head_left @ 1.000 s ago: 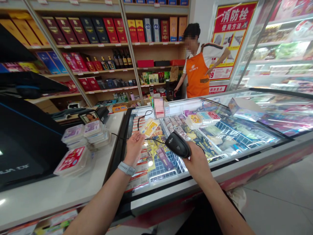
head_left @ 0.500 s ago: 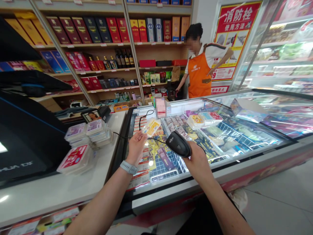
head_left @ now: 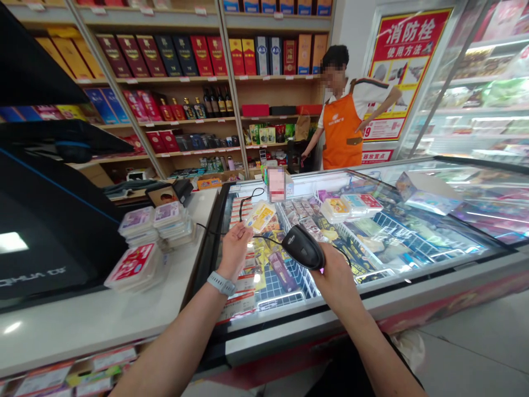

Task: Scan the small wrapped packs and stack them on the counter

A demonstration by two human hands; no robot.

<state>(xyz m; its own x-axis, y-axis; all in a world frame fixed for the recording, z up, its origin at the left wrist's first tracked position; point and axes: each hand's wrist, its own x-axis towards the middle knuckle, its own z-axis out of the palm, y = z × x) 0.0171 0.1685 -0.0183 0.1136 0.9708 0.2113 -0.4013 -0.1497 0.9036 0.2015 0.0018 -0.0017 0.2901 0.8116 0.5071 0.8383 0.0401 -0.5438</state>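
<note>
Over the freezer's glass, my left hand (head_left: 236, 247) is closed on the near edge of a clear plastic tub with a yellow label (head_left: 261, 217). My right hand (head_left: 338, 275) wraps round a black barcode scanner (head_left: 303, 248), whose head faces left toward the tub. A black cable (head_left: 268, 239) runs from the scanner to the left. On the white counter, left of my hands, stand stacks of similar tubs with purple labels (head_left: 168, 214) and red labels (head_left: 134, 264). More tubs with yellow, blue and red labels (head_left: 351, 205) sit on the freezer, beyond the scanner.
The chest freezer (head_left: 359, 309) holds wire baskets of packaged goods under glass. A dark checkout machine (head_left: 53, 220) stands on the white counter (head_left: 82, 322). A person in an orange apron (head_left: 342, 132) stands behind the freezer, before shelves of boxes. An opened carton (head_left: 430, 193) lies at right.
The whole view has shifted slightly, so everything appears a little further right and lower. Both hands keep their hold on the tub and the scanner, with hardly any motion between them.
</note>
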